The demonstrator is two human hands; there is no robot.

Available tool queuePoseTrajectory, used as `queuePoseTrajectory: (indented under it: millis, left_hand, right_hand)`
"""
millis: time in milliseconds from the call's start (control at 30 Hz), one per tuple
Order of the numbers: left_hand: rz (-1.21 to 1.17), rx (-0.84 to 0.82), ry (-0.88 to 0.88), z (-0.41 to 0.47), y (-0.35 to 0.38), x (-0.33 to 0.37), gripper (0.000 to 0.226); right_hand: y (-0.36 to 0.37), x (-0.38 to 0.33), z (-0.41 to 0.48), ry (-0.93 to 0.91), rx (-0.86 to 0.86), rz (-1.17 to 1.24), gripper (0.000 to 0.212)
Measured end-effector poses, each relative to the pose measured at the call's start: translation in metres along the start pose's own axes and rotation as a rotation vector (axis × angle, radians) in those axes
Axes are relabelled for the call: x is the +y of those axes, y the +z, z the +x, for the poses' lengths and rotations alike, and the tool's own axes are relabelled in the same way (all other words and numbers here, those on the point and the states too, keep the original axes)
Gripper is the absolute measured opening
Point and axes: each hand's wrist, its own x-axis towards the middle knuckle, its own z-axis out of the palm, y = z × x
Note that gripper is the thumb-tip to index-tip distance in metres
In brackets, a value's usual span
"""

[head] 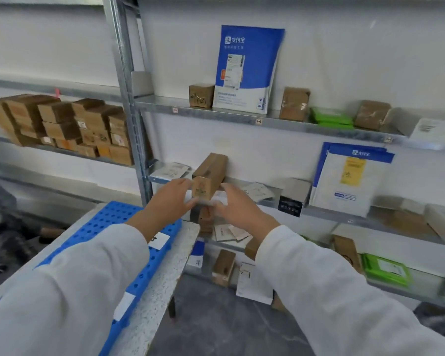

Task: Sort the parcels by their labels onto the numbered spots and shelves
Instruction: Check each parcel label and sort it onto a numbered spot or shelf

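box (pixel 210 173): brown, on the middle shelf (pixel 319 211)
left hand (pixel 172 199): fingers curled round its left side
right hand (pixel 234 204): fingers curled round its right side

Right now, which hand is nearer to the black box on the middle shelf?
The right hand. It is left of the black box, apart from it; the left hand is farther left, beyond the small brown box between the hands.

Shelf tag (pixel 259 121) too small to read, flat packet (pixel 208 202) at the fingers (pixel 186 204) blurred, white parcel (pixel 432 128) blurred, cut by right edge
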Motion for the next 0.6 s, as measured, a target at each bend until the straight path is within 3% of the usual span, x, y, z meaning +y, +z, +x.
queuePoseTrajectory:
  millis: [367, 600]
  left_hand:
    - [-0.044, -0.017, 0.066, 0.128, 0.026, -0.060, 0.050]
    - [-0.066, -0.041, -0.019, 0.200, 0.046, -0.126, 0.053]
  right_hand:
    - [-0.002, 0.000, 0.127, 0.022, -0.001, -0.024, 0.057]
    - [0.028, -0.003, 0.223, 0.065, -0.027, -0.001, 0.050]
